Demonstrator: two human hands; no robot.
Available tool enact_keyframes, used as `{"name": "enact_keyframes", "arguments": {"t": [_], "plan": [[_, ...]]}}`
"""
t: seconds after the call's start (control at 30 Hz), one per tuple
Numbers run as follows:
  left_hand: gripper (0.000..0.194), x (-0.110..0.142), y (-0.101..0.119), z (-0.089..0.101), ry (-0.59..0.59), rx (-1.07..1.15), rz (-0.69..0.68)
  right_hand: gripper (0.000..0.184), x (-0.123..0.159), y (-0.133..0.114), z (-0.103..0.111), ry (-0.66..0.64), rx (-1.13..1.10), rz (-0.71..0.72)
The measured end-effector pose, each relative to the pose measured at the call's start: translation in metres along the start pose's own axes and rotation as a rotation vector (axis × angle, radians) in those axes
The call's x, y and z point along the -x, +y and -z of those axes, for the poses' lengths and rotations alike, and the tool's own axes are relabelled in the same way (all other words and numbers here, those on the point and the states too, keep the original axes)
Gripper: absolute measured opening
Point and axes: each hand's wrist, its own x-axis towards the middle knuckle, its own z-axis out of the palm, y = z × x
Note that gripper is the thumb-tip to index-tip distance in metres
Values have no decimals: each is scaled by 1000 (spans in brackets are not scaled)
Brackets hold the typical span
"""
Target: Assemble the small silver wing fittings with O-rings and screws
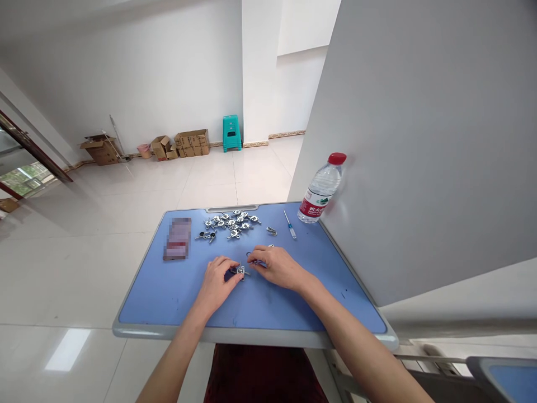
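Head camera: the left hand [217, 282] pinches a small silver metal fitting [240, 272] at the fingertips; the right hand [279, 267], curled just beside it, covers a small blue piece [259, 263], its grip unclear; both work over a blue desk [168, 296]; a heap of fittings [230, 224] lies beyond, near a screwdriver [290, 225] and a water bottle [322, 187].

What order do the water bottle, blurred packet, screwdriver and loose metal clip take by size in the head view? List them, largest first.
1. Water bottle
2. Blurred packet
3. Screwdriver, long but thin
4. Metal clip
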Motion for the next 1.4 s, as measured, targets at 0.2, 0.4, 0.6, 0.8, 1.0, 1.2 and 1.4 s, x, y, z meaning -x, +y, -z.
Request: {"name": "enact_keyframes", "arguments": {"t": [0.2,0.4,0.6,0.8,1.0,1.2,1.4], "plan": [[12,0,1,1,2,-22,-29,7,1,-7,2,-143,36,-29],[13,0,5,0,-12,-31,-1,5,2,-9,0,-175,69,-31],[4,-3,3,-2,-30,-46,-6,7,2,-9,-4,-202,118,-31],[4,-3,1,-3,-59,-42,2,9,3,-11,-3,-256,143,-47],[3,-2,-2,-6,-47,-38,-18,12,3,-11,-5,-291,164,-87],[3,0,-3,-8,-31,-80,-65,14,5,-15,-4,-323,182,-111],[8,0,0,-9,-11,-89,-116,17,6,-18,-3,-351,205,-106]]}}
